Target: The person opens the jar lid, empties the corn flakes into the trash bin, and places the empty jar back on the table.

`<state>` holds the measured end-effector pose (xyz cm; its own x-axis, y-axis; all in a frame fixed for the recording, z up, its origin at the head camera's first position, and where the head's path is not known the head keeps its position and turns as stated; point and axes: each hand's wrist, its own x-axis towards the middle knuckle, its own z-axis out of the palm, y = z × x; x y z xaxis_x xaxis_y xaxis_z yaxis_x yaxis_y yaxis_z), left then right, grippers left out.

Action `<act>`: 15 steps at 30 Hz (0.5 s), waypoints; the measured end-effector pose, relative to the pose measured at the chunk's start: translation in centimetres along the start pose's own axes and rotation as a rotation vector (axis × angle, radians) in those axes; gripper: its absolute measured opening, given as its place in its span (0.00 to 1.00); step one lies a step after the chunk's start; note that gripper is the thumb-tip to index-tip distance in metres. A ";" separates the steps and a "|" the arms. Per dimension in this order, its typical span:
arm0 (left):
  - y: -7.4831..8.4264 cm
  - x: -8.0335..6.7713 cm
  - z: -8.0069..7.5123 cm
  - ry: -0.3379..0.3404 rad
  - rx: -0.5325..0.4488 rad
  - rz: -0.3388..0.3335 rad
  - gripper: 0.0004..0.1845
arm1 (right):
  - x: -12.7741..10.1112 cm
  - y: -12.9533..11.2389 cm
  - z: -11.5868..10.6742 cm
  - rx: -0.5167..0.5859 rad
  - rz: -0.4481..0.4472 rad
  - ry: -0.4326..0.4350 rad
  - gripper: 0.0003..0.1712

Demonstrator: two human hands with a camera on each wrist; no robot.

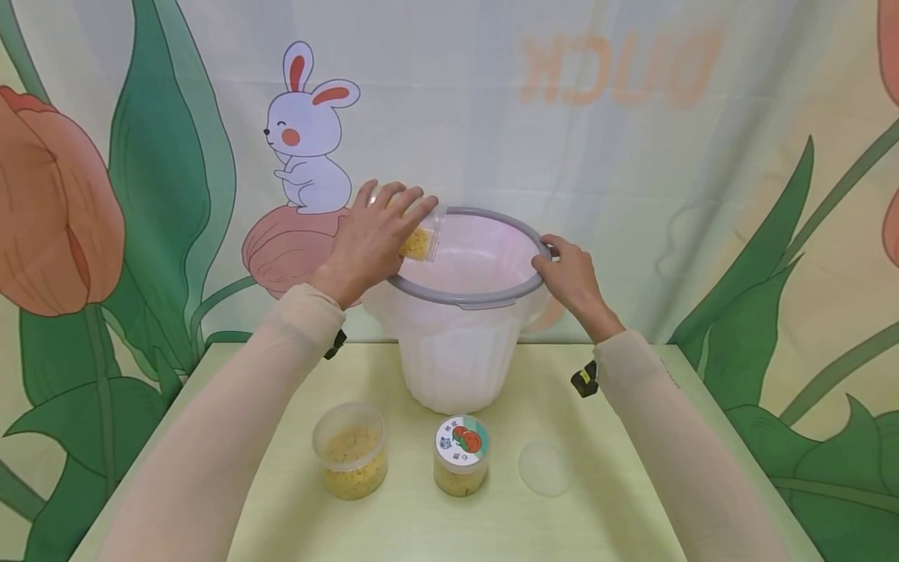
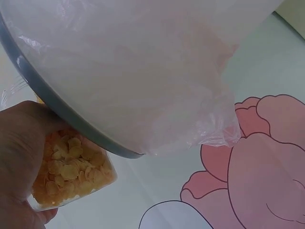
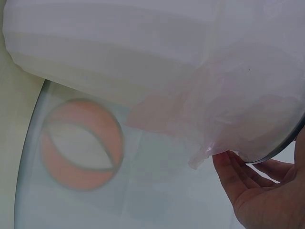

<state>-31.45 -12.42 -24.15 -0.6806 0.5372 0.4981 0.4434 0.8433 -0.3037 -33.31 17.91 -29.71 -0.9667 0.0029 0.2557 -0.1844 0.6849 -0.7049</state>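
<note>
Two hands work at the white bin [image 1: 460,359], which stands on the pale green surface [image 1: 618,499] and carries a pink liner bag [image 1: 470,261] under a grey rim [image 1: 463,297]. The left hand [image 1: 372,238] has its fingers curled round a clear jar of yellow flakes [image 1: 420,238], held tipped at the rim's left edge. The jar's long axis lies near horizontal, with the mouth pointing right and slightly down into the bin. The right hand [image 1: 572,277] grips the rim at the right side, fingers curled over it and onto the liner.

Risk: the mouth sits close to the rim, so flakes may fall outside the liner. A shifted bin would cause the same.

An open jar [image 1: 351,449], a lidded jar [image 1: 460,455] and a loose clear lid [image 1: 546,467] rest on the surface in front of the bin.
</note>
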 end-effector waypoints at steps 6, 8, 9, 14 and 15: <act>0.0 0.1 0.0 0.001 0.009 0.007 0.46 | 0.0 0.1 0.1 0.005 0.005 0.001 0.32; 0.0 0.1 0.0 0.000 0.014 0.007 0.46 | 0.0 0.0 0.1 0.005 0.006 0.000 0.32; 0.0 0.1 0.0 -0.002 0.014 0.006 0.46 | 0.0 0.0 0.1 0.005 0.007 -0.001 0.32; -0.1 0.2 -0.1 -0.006 0.023 0.017 0.46 | -0.1 -0.1 0.0 0.005 0.004 0.000 0.32; -0.1 0.2 -0.1 -0.005 0.027 0.020 0.46 | 0.0 -0.1 0.0 0.005 0.003 0.001 0.32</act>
<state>-31.54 -12.40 -23.95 -0.6748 0.5543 0.4872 0.4415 0.8322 -0.3353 -33.24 17.82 -29.65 -0.9671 0.0059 0.2542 -0.1822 0.6812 -0.7090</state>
